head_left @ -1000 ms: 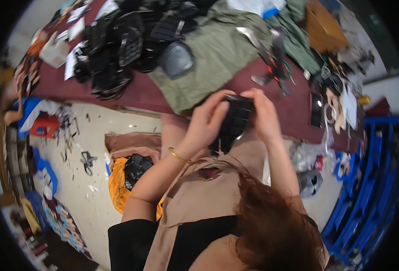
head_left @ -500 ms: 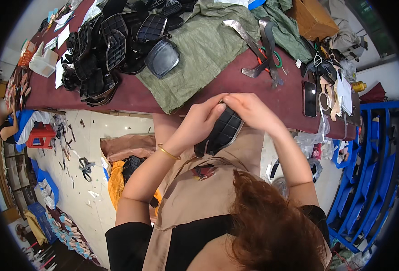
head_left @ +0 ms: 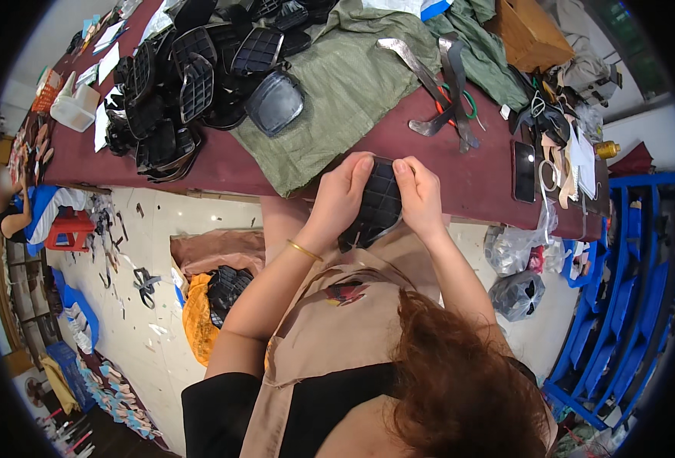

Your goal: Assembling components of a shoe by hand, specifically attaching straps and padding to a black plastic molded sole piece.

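Centrally in the head view, a black, rounded piece with a moulded square grid [head_left: 382, 197] sits between the maroon-topped table [head_left: 238, 166] and the lap of a tan cloth apron [head_left: 353, 328]. Its opposite sides are gripped by the left hand [head_left: 341, 197] and right hand [head_left: 423, 195], fingers curled around the edges. Beyond lie a crinkled olive woven sheet [head_left: 345, 114], a smooth, rounded-square black piece [head_left: 275, 103] and flat, glossy dark strips [head_left: 410, 57].

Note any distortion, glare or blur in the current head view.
Head view: the blue rack curves along the fisheye rim, corners black; head view: a bright glint on the phone; head view: left hand, right hand and black piece look fairly sharp.
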`<state>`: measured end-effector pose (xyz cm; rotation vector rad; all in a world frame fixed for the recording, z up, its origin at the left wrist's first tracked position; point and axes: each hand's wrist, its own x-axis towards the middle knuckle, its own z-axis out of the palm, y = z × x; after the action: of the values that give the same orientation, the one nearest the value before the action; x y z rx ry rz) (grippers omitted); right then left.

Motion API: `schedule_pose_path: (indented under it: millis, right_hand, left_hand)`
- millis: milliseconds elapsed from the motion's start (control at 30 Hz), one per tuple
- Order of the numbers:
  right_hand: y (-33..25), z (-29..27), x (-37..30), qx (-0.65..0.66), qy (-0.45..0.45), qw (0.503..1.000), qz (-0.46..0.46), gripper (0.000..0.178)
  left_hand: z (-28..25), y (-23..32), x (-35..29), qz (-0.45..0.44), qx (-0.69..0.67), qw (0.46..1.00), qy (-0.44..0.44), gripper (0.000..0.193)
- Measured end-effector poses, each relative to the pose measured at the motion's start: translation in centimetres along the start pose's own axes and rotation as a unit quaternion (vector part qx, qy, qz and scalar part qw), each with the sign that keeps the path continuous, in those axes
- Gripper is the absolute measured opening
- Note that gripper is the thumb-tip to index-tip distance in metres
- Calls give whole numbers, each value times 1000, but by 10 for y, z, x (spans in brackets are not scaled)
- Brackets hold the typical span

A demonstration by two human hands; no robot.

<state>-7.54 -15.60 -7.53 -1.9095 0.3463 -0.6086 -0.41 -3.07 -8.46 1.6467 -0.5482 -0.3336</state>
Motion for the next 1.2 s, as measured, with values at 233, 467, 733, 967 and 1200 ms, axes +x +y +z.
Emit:
schedule_pose_path:
  millis: [233, 467, 733, 967, 1200]
  right_hand:
    - [-6, -6, 13, -84, 22, 994, -62, 23]
    - [-30, -7, 15, 70, -80, 991, -83, 69]
    - [-5, -36, -15, 47, -86, 994, 39, 36]
    - [16, -70, -13, -108, -88, 986, 93, 20]
    - [103, -89, 96, -196, 99, 970, 102, 25]
  left_hand:
    - [-39, -15, -36, -210, -12, 968, -140, 42]
    - [-105, 0, 14, 12, 126, 980, 152, 29]
    - [-252, -1, 120, -132, 59, 946, 292, 52]
    - [-236, -3, 65, -93, 30, 932, 348, 50]
    - [-151, -19, -19, -126, -30, 951, 281, 48]
